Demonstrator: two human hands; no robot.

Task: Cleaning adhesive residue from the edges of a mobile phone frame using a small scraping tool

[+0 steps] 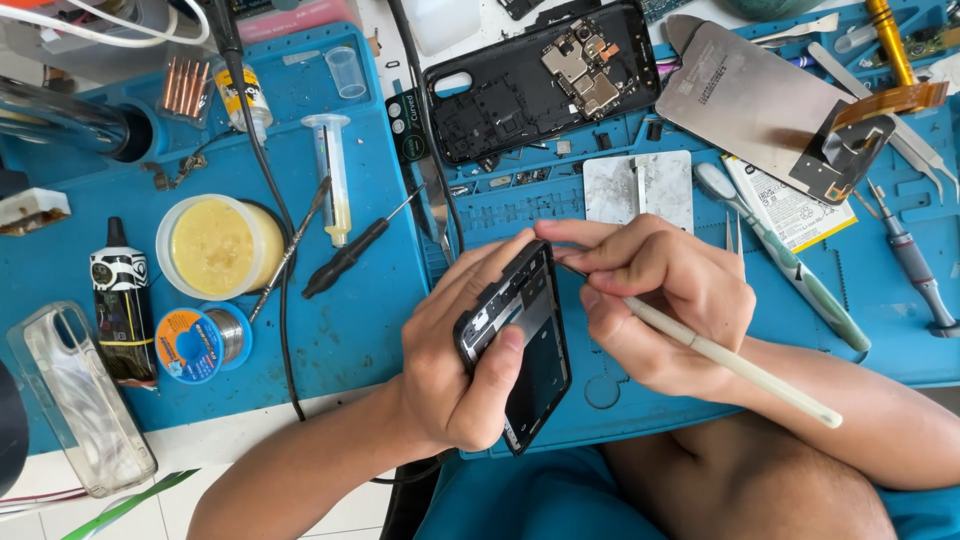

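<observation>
Left hand gripping phone frame, right hand pinching brush

I see both forearms coming in bare from the bottom edge and meeting near the middle. My left hand is cupped, palm turned inward, thumb pressed across the front and fingers wrapped behind in a firm clasp. My right hand sits just beside it, wrist bent, fingers pinched together in a pen-like grip; the fingertips, I think, touch the left hand's.
</observation>
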